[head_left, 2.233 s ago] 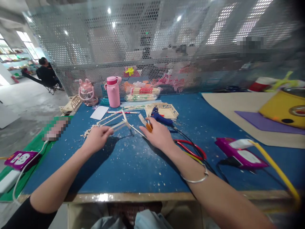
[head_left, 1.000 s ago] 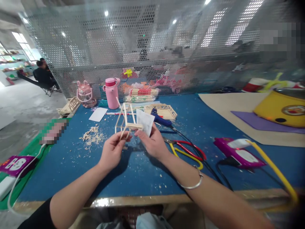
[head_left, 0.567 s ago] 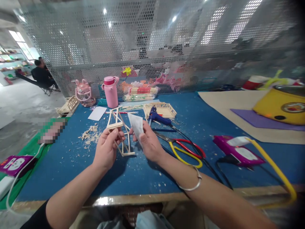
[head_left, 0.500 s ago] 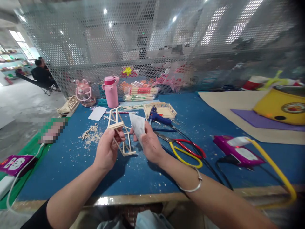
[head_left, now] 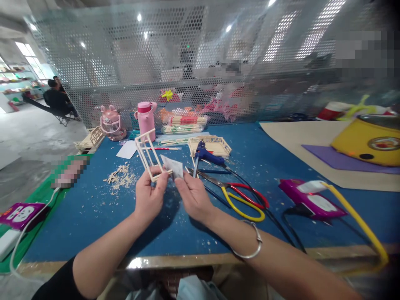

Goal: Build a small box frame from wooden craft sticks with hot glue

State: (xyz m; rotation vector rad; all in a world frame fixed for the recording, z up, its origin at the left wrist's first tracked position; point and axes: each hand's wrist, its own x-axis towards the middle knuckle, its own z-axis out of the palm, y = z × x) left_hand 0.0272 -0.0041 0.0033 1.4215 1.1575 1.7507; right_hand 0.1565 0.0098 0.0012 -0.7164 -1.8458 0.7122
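My left hand (head_left: 150, 198) is closed on the lower end of a small frame of thin wooden sticks (head_left: 147, 155), which stands up and leans left above the blue table (head_left: 175, 227). My right hand (head_left: 194, 196) pinches a small pale sheet, like sandpaper (head_left: 172, 166), and holds it against the frame's lower bar. A metal bangle (head_left: 250, 246) sits on my right wrist. Both hands hover over the middle of the table, close together.
Red and yellow handled cutters (head_left: 240, 202) and a blue glue gun (head_left: 208, 156) lie right of my hands. A pink bottle (head_left: 145, 121), a pink cup (head_left: 111, 123), stick trays (head_left: 209, 145), wood chips (head_left: 121, 177), a purple power strip (head_left: 309, 200) and a yellow pot (head_left: 367, 143) also stand here.
The frame was lifted off the table and turned over in my left hand. My right hand picked up the pale sheet and brought it to the frame's lower bar.
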